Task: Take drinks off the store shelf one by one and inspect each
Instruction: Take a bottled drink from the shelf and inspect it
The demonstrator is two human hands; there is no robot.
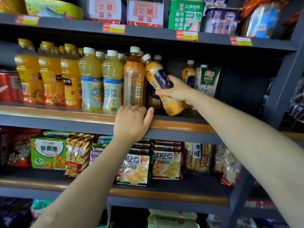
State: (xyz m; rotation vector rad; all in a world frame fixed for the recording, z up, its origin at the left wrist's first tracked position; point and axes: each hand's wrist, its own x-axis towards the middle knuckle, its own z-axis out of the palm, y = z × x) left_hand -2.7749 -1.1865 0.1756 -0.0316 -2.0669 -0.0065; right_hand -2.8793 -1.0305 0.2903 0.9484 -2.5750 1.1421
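Note:
My right hand (176,91) grips a yellow drink bottle with a dark blue label and white cap (158,76), tilted with its top leaning left, just above the middle shelf. My left hand (133,122) rests on the orange front edge of that shelf (181,126), fingers curled over the lip below an amber tea bottle (134,79). A second blue-labelled bottle (188,74) stands further back on the right, beside a white peach juice carton (208,81).
Left of the tea bottle stand pale lemon drink bottles (102,79) and orange juice bottles (49,74), then red cans (9,86). Tinned meat fills the shelf above (185,15). Snack packets (136,168) lie on the shelf below. A grey upright post (284,83) bounds the right.

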